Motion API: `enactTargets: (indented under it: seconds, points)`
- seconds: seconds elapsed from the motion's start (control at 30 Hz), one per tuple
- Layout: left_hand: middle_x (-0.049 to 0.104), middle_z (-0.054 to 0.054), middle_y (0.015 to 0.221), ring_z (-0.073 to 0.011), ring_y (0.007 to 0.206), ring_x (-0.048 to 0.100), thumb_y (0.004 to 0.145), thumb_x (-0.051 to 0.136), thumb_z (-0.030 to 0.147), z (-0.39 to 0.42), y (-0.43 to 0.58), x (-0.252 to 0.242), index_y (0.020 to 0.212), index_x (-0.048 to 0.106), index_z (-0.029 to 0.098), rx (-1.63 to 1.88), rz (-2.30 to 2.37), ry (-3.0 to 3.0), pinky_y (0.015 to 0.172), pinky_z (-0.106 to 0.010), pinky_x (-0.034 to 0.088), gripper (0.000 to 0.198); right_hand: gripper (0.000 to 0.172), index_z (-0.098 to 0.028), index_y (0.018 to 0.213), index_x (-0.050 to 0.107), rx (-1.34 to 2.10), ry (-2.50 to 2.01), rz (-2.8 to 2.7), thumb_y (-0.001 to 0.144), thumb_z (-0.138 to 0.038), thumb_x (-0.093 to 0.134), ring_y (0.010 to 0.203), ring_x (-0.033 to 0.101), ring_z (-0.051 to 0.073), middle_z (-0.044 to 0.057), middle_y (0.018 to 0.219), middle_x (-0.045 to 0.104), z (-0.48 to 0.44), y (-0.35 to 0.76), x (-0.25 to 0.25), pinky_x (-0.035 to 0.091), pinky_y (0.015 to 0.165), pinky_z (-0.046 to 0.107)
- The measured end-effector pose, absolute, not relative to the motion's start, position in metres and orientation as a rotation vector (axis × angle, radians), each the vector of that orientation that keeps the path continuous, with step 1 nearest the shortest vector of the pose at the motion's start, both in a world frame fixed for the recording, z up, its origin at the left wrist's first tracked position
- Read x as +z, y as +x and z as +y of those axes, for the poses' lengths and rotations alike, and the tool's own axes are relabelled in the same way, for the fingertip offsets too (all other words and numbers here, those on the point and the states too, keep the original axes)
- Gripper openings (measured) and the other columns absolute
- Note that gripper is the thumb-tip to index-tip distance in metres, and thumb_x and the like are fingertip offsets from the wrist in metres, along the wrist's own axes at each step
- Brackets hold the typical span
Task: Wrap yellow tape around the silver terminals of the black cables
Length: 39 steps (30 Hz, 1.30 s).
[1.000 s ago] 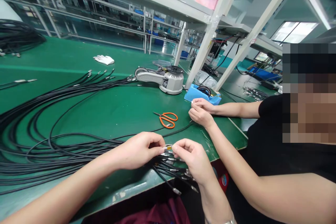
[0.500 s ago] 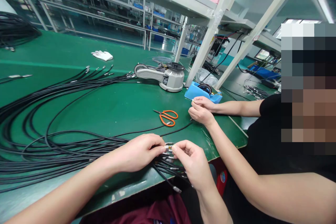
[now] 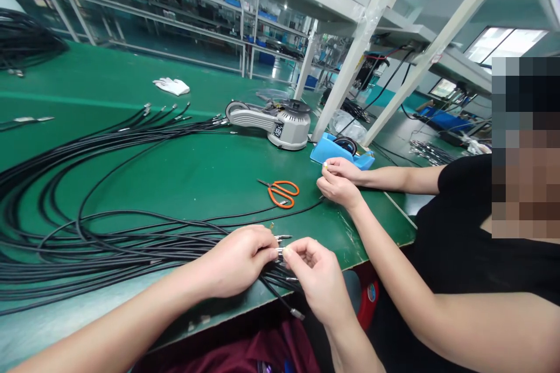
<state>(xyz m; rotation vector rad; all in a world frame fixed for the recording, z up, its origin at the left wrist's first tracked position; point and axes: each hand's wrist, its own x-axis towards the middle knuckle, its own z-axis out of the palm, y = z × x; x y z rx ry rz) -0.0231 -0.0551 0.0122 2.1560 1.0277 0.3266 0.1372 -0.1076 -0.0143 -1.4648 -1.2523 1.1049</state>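
The fingertips (image 3: pixel 286 252) of the right hand (image 3: pixel 317 280) pinch a metal cable end (image 3: pixel 279 253), just beside the curled, closed fingers of the left hand (image 3: pixel 236 262), which wrap a bundle of black cables (image 3: pixel 87 250) on the green workbench (image 3: pixel 188 186). Orange scissors (image 3: pixel 280 193) lie beyond, near a co-worker's hands (image 3: pixel 339 180) and a blue tape holder (image 3: pixel 336 151).

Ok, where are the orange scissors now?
In the head view, the orange-handled scissors lie on the green workbench, just left of the co-worker's hands, in front of the grey tape dispenser.
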Motion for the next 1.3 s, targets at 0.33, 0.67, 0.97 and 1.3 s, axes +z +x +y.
enactTargets:
  seconds: [0.33,0.67,0.97,1.3]
  points:
    - [0.066,-0.007,0.09,-0.0236,0.09,0.056,0.086,0.046,0.03,-0.011,-0.038,0.013,0.089,0.065,0.02,0.405,1.392,2.38,0.083,-0.034,0.041,0.022,0.021,-0.02,0.07,0.067,0.929,-1.65,-1.558,0.082,-0.031,0.054,0.067,0.061,0.018,0.002,0.071,0.068,-0.103,0.17,-0.004,0.045,0.063,0.028]
    - [0.063,-0.006,0.075,-0.0209,0.076,0.059,0.077,0.047,0.016,0.02,-0.003,-0.008,0.066,0.059,0.018,0.394,1.469,2.388,0.068,-0.029,0.042,0.017,0.022,-0.018,0.101,0.066,0.474,-1.817,-1.797,0.079,-0.018,0.06,0.091,0.063,0.023,0.01,0.108,0.065,0.009,0.148,-0.012,0.046,0.083,0.036]
    - [0.064,-0.006,0.087,-0.0189,0.082,0.061,0.086,0.041,0.019,-0.004,-0.014,0.003,0.102,0.061,0.017,0.626,1.417,2.284,0.077,-0.029,0.046,0.026,0.016,-0.015,0.097,0.064,0.633,-1.705,-1.739,0.089,-0.027,0.057,0.101,0.06,0.021,0.008,0.109,0.064,0.072,0.127,0.002,0.046,0.09,0.041]
    - [0.063,-0.003,0.092,-0.0175,0.085,0.058,0.087,0.047,0.03,-0.018,-0.013,0.009,0.098,0.063,0.022,1.027,1.18,2.035,0.078,-0.028,0.045,0.02,0.029,-0.013,0.079,0.071,1.138,-1.214,-1.257,0.073,-0.041,0.069,0.062,0.061,0.014,0.003,0.068,0.068,-0.024,0.145,0.011,0.048,0.057,0.024]
